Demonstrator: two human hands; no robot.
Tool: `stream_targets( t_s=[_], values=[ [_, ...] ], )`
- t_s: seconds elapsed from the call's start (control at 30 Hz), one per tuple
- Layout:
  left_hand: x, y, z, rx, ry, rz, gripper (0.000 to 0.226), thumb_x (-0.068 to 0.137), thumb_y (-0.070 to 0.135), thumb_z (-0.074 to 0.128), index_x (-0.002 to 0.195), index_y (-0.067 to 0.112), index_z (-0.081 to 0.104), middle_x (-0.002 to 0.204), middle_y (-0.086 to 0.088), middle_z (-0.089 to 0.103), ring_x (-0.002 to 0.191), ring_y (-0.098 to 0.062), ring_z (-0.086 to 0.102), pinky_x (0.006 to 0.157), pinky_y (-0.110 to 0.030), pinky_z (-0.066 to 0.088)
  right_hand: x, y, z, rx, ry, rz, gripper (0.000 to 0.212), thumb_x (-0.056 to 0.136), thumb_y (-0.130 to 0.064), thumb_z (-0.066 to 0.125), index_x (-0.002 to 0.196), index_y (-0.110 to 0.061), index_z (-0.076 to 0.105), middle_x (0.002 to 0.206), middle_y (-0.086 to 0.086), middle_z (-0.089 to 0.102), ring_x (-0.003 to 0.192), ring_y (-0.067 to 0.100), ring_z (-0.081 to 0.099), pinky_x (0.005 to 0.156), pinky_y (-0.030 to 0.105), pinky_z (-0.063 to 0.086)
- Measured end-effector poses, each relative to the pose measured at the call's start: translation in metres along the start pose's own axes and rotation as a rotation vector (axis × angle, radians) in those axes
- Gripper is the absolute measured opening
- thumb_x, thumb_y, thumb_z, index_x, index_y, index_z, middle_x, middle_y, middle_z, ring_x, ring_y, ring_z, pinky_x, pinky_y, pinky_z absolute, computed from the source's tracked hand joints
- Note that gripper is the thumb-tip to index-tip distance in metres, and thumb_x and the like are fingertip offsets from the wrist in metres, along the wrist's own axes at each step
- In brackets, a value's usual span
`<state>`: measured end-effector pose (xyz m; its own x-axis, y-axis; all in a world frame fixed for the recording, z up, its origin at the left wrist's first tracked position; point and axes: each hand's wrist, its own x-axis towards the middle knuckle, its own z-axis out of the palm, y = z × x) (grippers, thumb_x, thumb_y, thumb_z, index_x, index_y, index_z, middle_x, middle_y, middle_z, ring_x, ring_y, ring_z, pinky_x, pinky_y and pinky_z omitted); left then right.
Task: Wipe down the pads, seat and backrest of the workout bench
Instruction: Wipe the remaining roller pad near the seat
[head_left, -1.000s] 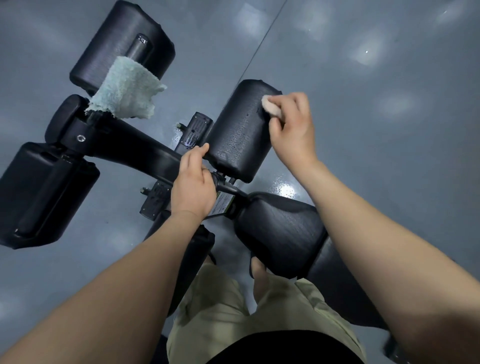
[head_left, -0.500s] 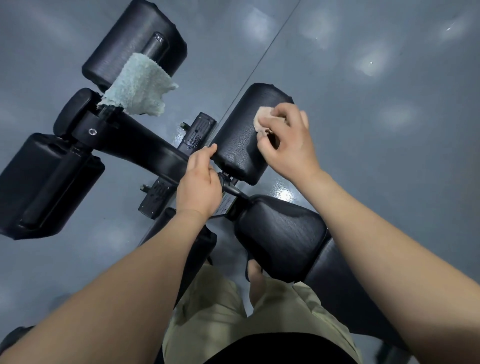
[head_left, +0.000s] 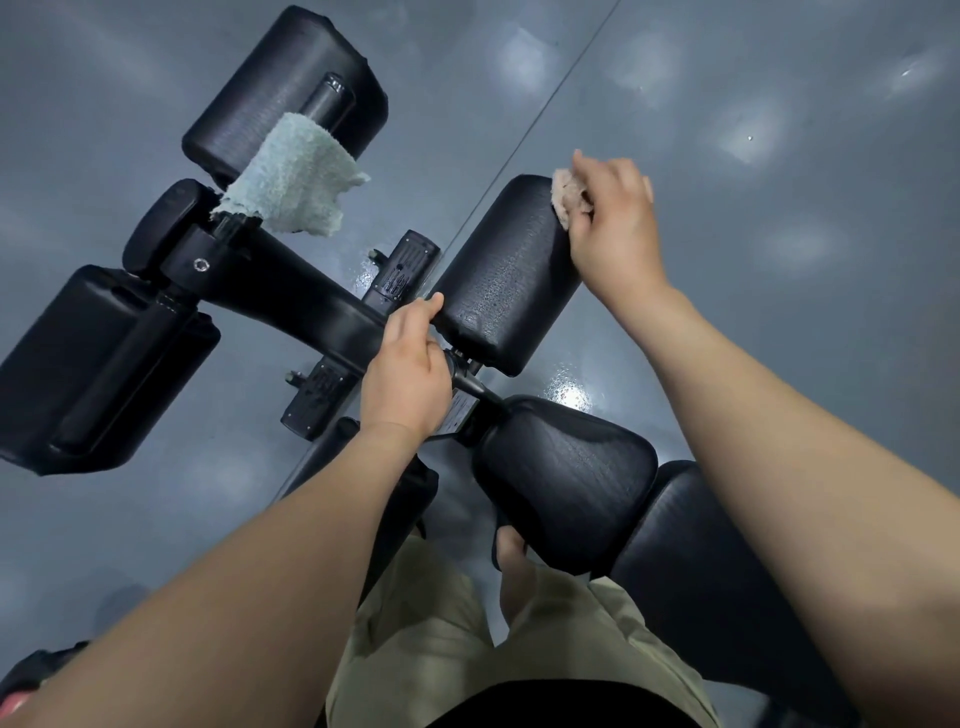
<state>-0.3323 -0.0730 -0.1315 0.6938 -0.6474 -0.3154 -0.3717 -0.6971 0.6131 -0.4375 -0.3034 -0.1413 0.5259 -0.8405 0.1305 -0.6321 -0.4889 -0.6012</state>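
I look down on a black workout bench. My right hand (head_left: 613, 223) grips a small beige cloth (head_left: 567, 200) against the far right edge of the near right roller pad (head_left: 506, 280), whose surface looks wet. My left hand (head_left: 408, 376) holds the black frame bar (head_left: 311, 306) beside that pad. The black seat (head_left: 566, 478) lies below my hands, with the backrest (head_left: 711, 571) running off to the lower right. A pale green towel (head_left: 296, 182) hangs over the frame near the far roller pad (head_left: 285, 88). Another large pad (head_left: 98, 364) sits at the left.
Glossy grey floor (head_left: 779, 260) surrounds the bench, with a thin seam line running diagonally. Black foot pegs (head_left: 400, 270) stick out under the frame. My legs in khaki shorts (head_left: 467, 649) stand close against the seat. A dark shoe shows at the bottom left corner.
My right hand slid the beige cloth from the pad's upper face out to its far right edge. The left hand kept its hold on the frame bar.
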Motion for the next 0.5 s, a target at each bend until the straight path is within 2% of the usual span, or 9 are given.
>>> stream_targets(
  t_s=[0.07,0.13,0.27,0.33,0.43,0.5],
  values=[
    [0.000,0.000,-0.001,0.002,0.000,-0.001,0.048,0.101,0.014,0.037,0.140,0.039,0.046,0.144,0.017,0.043,0.091,0.002,0.043,0.080,-0.025,0.034,-0.003,-0.003,0.005,-0.021,-0.013,-0.027,0.042,0.090,-0.005,0.049,0.128,-0.010,0.066,0.114,0.014,0.059,0.101,0.039,0.052,0.089,0.017,0.029],
    [0.000,0.000,-0.001,0.001,-0.002,-0.007,0.048,0.101,0.015,0.036,0.141,0.040,0.044,0.144,0.018,0.042,0.090,0.001,0.044,0.079,-0.025,0.035,-0.012,-0.007,0.005,-0.018,-0.010,-0.071,0.041,0.086,-0.001,0.050,0.121,-0.011,0.069,0.113,0.013,0.059,0.098,0.038,0.051,0.088,0.021,0.033],
    [-0.001,0.002,-0.001,0.002,0.000,-0.019,0.049,0.101,0.016,0.035,0.141,0.044,0.040,0.141,0.020,0.042,0.088,-0.002,0.045,0.078,-0.026,0.034,-0.035,-0.012,0.006,0.007,-0.029,-0.118,0.042,0.084,0.002,0.049,0.117,-0.012,0.069,0.116,0.008,0.060,0.099,0.034,0.049,0.089,0.023,0.037],
    [0.000,0.001,0.000,-0.009,0.008,-0.030,0.049,0.101,0.017,0.035,0.143,0.043,0.039,0.137,0.021,0.043,0.089,-0.003,0.045,0.080,-0.026,0.035,-0.044,-0.010,0.005,0.019,-0.029,-0.108,0.043,0.085,0.001,0.048,0.120,-0.013,0.069,0.116,0.007,0.059,0.099,0.032,0.048,0.091,0.019,0.035],
    [0.000,0.000,0.001,-0.005,0.009,-0.036,0.049,0.102,0.019,0.035,0.146,0.040,0.039,0.141,0.022,0.040,0.091,-0.004,0.045,0.082,-0.026,0.035,-0.056,-0.004,0.005,0.035,-0.015,-0.047,0.040,0.089,0.000,0.047,0.119,-0.015,0.068,0.114,0.005,0.057,0.098,0.030,0.048,0.092,0.005,0.025],
    [0.000,-0.001,0.002,0.003,0.009,-0.028,0.049,0.102,0.019,0.035,0.146,0.039,0.040,0.145,0.020,0.039,0.094,-0.003,0.045,0.083,-0.026,0.035,-0.061,-0.002,0.006,0.056,-0.015,-0.021,0.036,0.093,-0.003,0.049,0.120,-0.016,0.067,0.113,0.005,0.055,0.099,0.031,0.049,0.093,0.005,0.026]
  ],
)
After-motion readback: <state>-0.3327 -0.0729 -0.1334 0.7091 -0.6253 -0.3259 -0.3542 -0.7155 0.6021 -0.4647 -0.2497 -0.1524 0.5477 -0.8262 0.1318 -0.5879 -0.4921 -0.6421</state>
